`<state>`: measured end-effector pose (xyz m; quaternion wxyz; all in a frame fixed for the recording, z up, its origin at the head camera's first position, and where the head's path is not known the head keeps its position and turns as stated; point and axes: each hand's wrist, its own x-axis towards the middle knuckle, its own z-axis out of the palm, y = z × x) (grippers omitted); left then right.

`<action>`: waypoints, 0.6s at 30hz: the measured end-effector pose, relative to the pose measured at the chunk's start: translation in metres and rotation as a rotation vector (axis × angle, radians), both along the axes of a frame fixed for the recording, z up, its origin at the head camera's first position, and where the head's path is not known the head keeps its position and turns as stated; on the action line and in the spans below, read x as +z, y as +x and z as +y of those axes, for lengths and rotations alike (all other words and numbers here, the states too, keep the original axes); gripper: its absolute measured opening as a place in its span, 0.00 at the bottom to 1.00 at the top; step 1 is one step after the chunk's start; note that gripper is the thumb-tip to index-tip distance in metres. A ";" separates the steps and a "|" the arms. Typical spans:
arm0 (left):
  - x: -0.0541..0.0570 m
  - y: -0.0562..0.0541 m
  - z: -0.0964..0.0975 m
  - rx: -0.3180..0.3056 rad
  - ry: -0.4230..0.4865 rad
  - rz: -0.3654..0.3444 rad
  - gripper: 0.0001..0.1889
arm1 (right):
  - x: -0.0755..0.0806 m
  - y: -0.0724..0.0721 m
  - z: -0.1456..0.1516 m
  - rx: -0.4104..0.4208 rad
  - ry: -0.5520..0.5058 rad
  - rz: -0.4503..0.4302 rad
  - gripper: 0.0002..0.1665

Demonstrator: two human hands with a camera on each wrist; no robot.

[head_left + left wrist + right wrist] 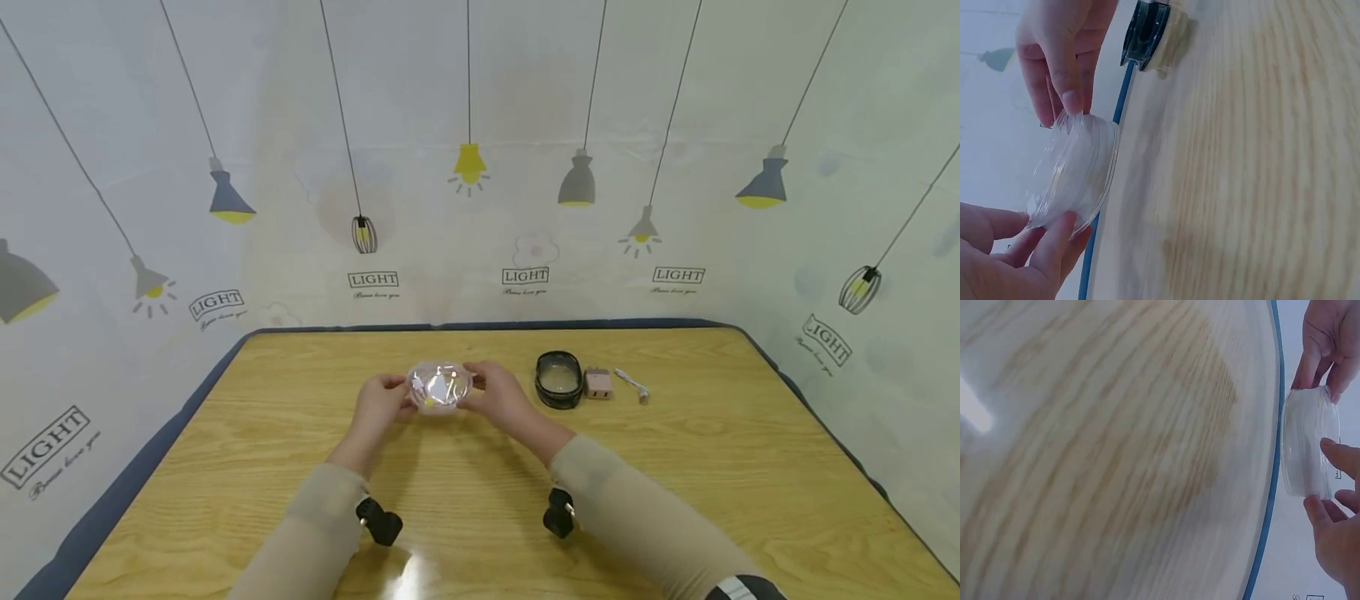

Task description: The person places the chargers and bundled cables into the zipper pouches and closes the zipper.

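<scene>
A clear round plastic case (pixel 439 388) with pale coiled contents and a small yellow spot is held up over the far half of the table. On its left side my left hand (pixel 378 402) grips the edge between thumb and fingers. My right hand (pixel 497 395) pinches the opposite edge. In the left wrist view the transparent case (pixel 1079 172) is seen edge-on, tilted, with fingers at both ends. The right wrist view shows the case (pixel 1307 444) from the side, a fingertip resting on its face.
To the right on the wooden table (pixel 712 467) stand a black-sided round case (pixel 558 402), a pink charger plug (pixel 597 384) and a short white cable (pixel 632 382). Beyond the table's back edge hangs a lamp-printed cloth (pixel 525 225).
</scene>
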<state>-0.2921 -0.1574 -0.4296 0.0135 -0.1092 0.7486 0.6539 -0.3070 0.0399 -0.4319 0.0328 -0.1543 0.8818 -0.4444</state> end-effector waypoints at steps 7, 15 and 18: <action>-0.004 -0.010 0.005 0.100 0.068 0.045 0.16 | -0.005 -0.011 -0.009 -0.040 -0.027 0.081 0.26; -0.011 -0.023 0.009 0.165 0.009 0.031 0.17 | -0.012 -0.027 -0.018 -0.043 0.073 0.086 0.16; -0.013 -0.026 0.009 0.174 -0.042 0.025 0.17 | -0.015 -0.030 -0.021 -0.039 0.111 0.068 0.17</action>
